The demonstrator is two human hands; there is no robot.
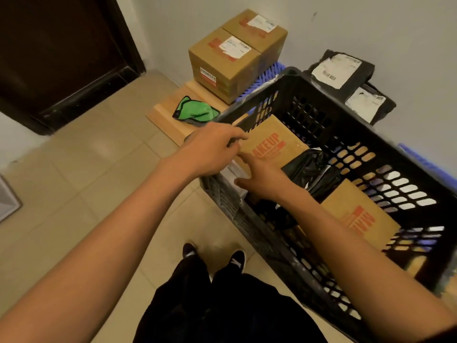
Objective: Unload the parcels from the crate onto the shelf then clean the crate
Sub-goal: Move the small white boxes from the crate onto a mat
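Here, fingers (243, 158) of the right hand (262, 180) straight and laid flat against the near face of the brown cardboard parcel printed in red "MAKEUP" (270, 142), thumb spread low toward its bottom edge; touching, not yet curled round it. Fingers (237, 137) of the left hand (210, 151) loosely bent, slightly apart, hovering at the parcel's upper left corner just over the rim; contact there cannot be told. Probably a two-sided hold being set up, one hand per side, since the parcel stands on edge and leans against the far wall.

Outward: black perforated plastic crate (309, 95), tilted toward the viewer, resting on the pale wooden shelf (168, 107). Inside, beside the leaning parcel, a crumpled black plastic mailer bag (311, 174), then a second brown cardboard parcel with red print (358, 214) lying toward the right end; something white wedged at the near left corner, too hidden to name. So plenty left to unload.

Already on the shelf: two stacked brown cardboard boxes with white labels (230, 58) at the back, pushed against the wall, and two black mailer bags with white labels (346, 78) behind the crate. Green microfibre cloth with dark edging (195, 111) lying at the shelf's front left, likely kept handy for the wiping step. Blue slatted plastic (267, 75) showing under the boxes.
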